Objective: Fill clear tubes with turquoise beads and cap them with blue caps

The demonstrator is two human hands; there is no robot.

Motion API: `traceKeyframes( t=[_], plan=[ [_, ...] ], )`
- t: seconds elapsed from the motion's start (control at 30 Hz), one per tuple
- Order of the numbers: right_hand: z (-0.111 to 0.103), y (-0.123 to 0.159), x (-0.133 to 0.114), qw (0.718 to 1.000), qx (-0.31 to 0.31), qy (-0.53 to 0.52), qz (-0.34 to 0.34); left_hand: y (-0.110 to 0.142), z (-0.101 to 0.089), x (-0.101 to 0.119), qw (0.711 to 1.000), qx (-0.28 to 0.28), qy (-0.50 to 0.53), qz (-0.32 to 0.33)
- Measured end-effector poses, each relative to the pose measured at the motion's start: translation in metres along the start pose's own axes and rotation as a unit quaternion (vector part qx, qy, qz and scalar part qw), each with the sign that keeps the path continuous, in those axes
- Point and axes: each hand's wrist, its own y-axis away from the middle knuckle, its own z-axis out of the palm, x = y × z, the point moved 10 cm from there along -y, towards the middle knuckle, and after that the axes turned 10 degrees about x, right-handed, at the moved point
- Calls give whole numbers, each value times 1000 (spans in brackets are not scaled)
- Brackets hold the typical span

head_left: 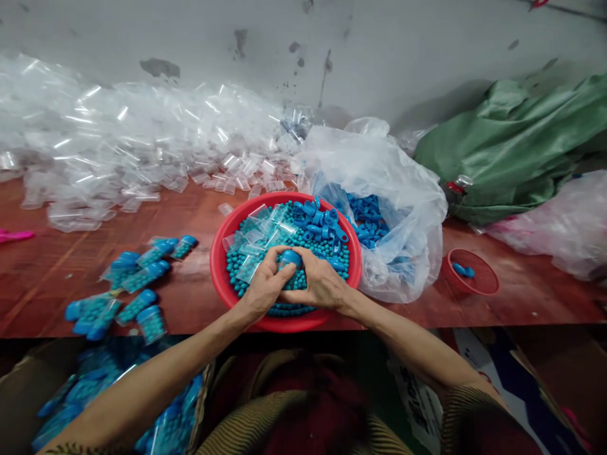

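Observation:
My left hand (264, 282) and my right hand (322, 278) are closed together round a small clear bottle with a blue cap (290, 258), over a red basin (219, 278). Both thumbs and fingers press at the cap and the bottle's sides; my fingers hide much of the bottle. Under my hands the basin holds many small teal beads (237, 262). Clear empty tubes (265, 230) lie on the beads at the left, and blue plastic caps (322, 221) are heaped at the back right.
Capped bottles of beads (137, 306) lie left on the red table (190, 303); more fill a box (90, 385) below. Behind is a pile of clear tubes (142, 139). Right stand a plastic bag (408, 208) of blue caps, a small red basket (474, 272) and green cloth (512, 145).

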Motion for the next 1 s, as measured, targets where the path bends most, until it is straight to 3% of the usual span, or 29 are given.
traceKeyframes(
  t=[0.17,0.33,0.4,0.47,0.53,0.63,0.73,0.8,0.87,0.93,1.0],
  plan=[
    [18,3,-1,995,-11,96,-1,1,-10,0,994,58,-91,35],
    [25,-2,-4,997,-67,38,8,-2,-19,16,981,76,-162,78],
    [23,-4,-2,996,-93,8,12,0,-31,26,973,70,-204,88],
    [16,-5,8,995,-91,-5,30,6,-58,42,952,97,-265,123],
    [4,-4,21,997,-65,-5,53,14,-97,59,908,164,-347,168],
    [-6,-1,34,997,-47,19,60,23,-158,67,802,266,-513,151],
    [0,4,36,995,-70,59,43,28,-192,66,688,316,-644,109],
    [6,5,36,992,-90,81,36,30,-186,70,637,323,-687,134],
    [6,2,37,991,-93,87,33,32,-161,75,617,303,-701,193],
    [-5,-3,40,994,-63,80,38,27,-125,70,622,221,-712,239],
    [-26,-10,46,996,-16,69,48,20,-90,55,629,103,-728,252]
  ],
)
